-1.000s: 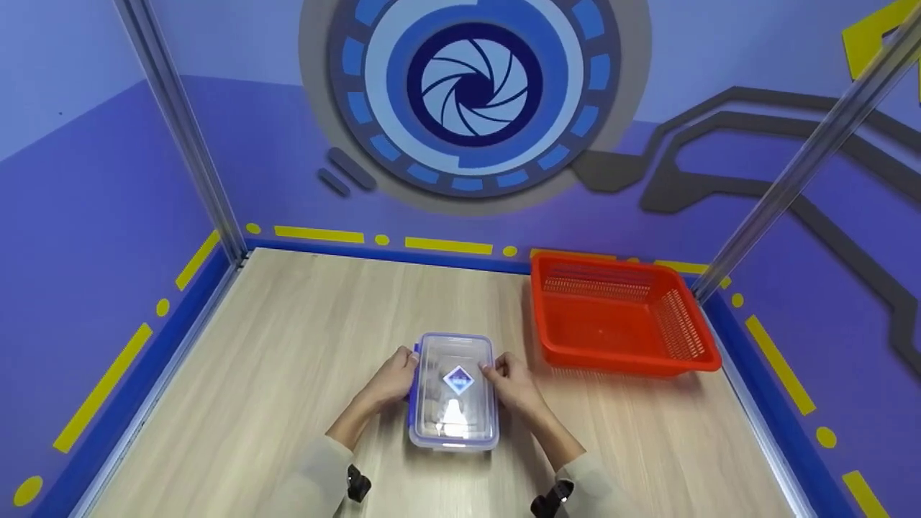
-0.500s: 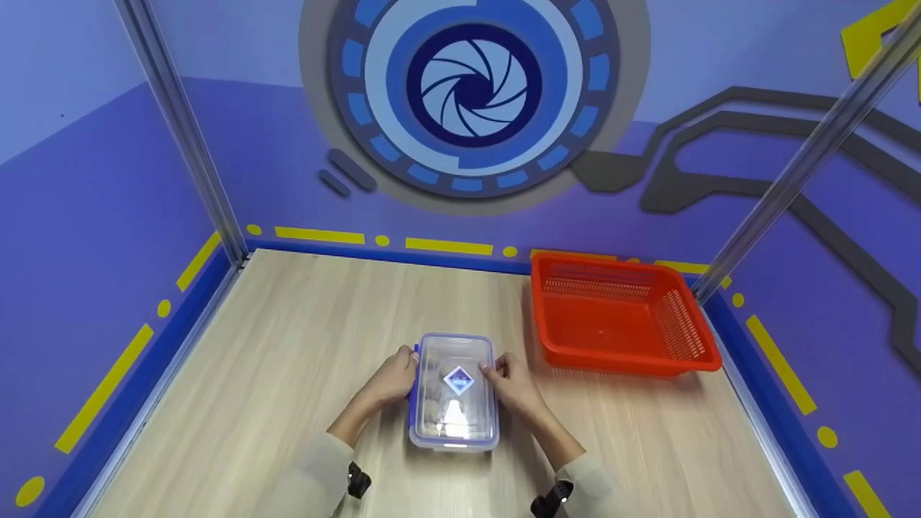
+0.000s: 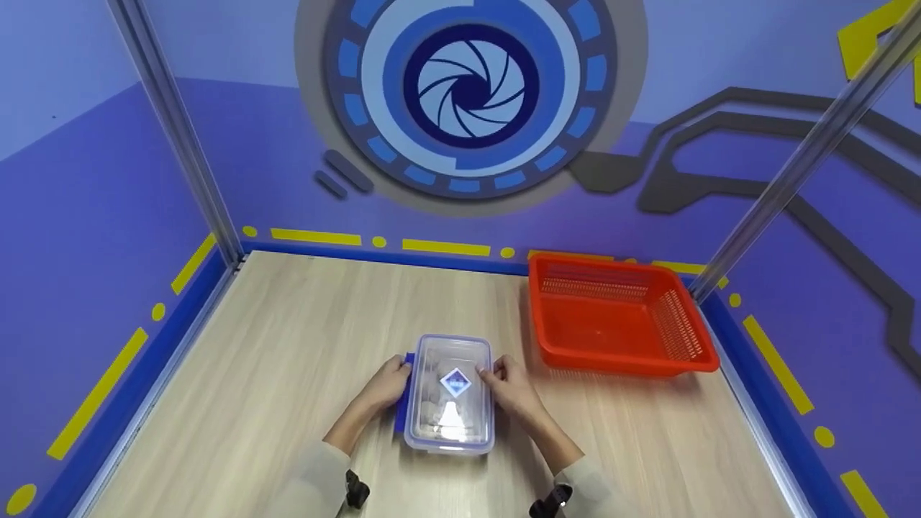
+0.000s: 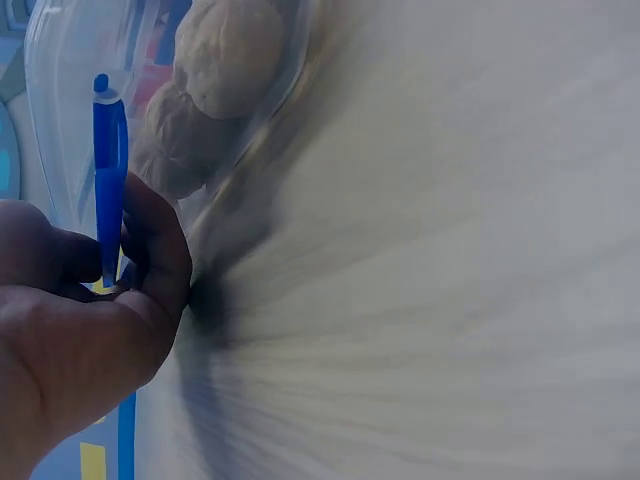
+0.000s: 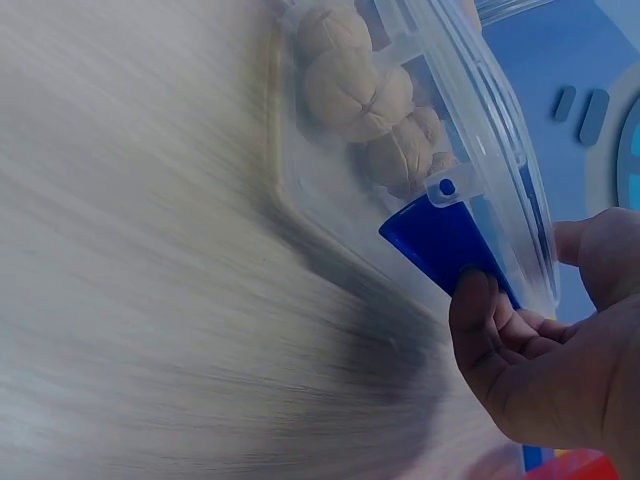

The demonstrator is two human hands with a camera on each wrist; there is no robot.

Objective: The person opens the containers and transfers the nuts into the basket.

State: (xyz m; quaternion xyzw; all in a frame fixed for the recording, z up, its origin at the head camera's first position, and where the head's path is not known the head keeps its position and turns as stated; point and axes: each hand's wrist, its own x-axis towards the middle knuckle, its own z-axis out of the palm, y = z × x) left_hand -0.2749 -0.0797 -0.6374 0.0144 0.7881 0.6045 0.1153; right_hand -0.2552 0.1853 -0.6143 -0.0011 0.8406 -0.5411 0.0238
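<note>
A clear plastic food container (image 3: 447, 424) with a lid on it lies flat on the wooden table, a diamond sticker (image 3: 455, 383) on its top. My left hand (image 3: 385, 381) pinches the blue latch (image 4: 110, 170) on the left side, which sticks outward from the wall. On the opposite side my right hand (image 3: 512, 387) has its thumb on the lid edge and its curled fingers at the other blue latch (image 5: 440, 242), which hangs tilted away from the wall. Round beige creased lumps (image 5: 345, 95) show through the container's wall.
A red plastic basket (image 3: 619, 363) stands at the back right of the table (image 3: 324, 309), near the wall. Printed blue panels (image 3: 252, 158) and metal posts (image 3: 180, 129) enclose the table at the back and sides.
The left latch has swung outward from the container, and my left hand has shifted slightly left and down with it. My right hand keeps its place at the right edge.
</note>
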